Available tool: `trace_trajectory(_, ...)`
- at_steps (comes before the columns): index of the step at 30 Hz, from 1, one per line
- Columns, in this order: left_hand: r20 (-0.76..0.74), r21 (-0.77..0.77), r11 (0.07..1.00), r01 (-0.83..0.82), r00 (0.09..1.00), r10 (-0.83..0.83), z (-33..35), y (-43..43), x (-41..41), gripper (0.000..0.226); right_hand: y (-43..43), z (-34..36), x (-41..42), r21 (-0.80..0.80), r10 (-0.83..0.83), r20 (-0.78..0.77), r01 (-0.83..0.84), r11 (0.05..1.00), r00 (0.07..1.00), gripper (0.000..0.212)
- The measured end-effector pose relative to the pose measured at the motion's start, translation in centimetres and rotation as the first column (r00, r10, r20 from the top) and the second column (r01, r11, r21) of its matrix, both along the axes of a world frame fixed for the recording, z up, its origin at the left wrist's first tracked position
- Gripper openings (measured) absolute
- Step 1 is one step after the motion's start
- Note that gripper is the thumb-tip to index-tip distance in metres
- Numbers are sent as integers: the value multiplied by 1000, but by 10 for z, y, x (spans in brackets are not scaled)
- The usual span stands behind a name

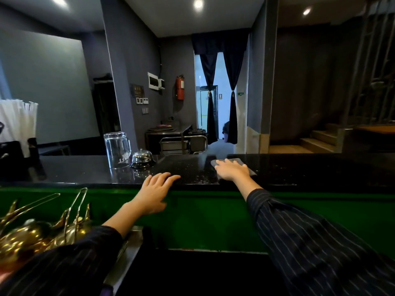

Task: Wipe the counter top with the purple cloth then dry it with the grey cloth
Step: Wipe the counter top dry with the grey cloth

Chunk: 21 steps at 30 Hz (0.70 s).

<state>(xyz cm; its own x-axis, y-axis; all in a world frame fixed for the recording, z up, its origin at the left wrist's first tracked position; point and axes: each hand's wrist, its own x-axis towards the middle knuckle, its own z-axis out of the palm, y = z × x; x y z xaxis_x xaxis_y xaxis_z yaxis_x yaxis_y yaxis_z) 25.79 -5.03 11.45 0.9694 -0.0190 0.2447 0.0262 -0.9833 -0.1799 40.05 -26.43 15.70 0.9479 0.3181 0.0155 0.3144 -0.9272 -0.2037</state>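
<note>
Right hand point(230, 170) lies flat, fingers spread, atop the grey cloth point(239, 162) on the counter top point(310, 169).

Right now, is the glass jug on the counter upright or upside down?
Upside down: the glass jug stands mouth-down on the counter, its printed lettering inverted.

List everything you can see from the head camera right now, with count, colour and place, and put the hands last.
counter top: one, black, across the middle
grey cloth: one, grey, on the counter under the right hand
glass jug: one, clear, upside down, counter left
call bell: one, silver, right of the jug
tongs: several, gold, lower left
fire extinguisher: one, red, back wall
curtains: one pair, dark, at the doorway
left hand: one, flat on the counter edge, empty
right hand: one, pressing on the cloth
</note>
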Motion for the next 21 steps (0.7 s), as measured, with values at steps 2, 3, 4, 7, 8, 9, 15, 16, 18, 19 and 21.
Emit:
trace_trajectory(2,29,23,1000,13,999,-14,-11,20,-14,97,7,-2,1,-11,-75,5,75,997,997,55)
trace_trajectory(3,37,16,1000,20,999,-20,-14,21,-16,99,12,-2,2,-20,-125,5,125,992,992,57)
trace_trajectory(4,40,10,1000,20,999,-20,-16,18,-14,100,18,-3,2,-29,-179,4,179,983,984,59)
trace_trajectory(7,30,-39,999,25,999,-24,-13,16,-7,102,42,-1,1,-60,-272,22,273,960,962,66)
trace_trajectory(8,20,-58,998,29,999,-28,-11,18,-7,103,52,1,1,-62,-251,27,252,966,968,67)
trace_trajectory(9,15,-72,997,31,999,-30,-10,20,-7,104,63,2,2,-57,-193,29,195,979,981,65)
trace_trajectory(15,37,-133,991,3,999,2,-10,18,-10,108,126,4,-26,-53,281,-33,-282,958,959,54)
trace_trajectory(16,28,-144,990,-7,1000,11,-9,18,-10,107,130,5,-33,-45,339,-46,-341,939,940,52)
trace_trajectory(18,5,-167,985,-32,999,33,-6,17,-11,104,132,6,-47,-17,410,-72,-412,911,909,52)
trace_trajectory(19,-7,-180,983,-43,999,43,-3,16,-11,102,131,5,-53,2,431,-81,-433,902,899,53)
trace_trajectory(21,-30,-220,973,-62,998,57,2,13,-13,99,125,6,-67,14,452,-89,-452,892,888,56)
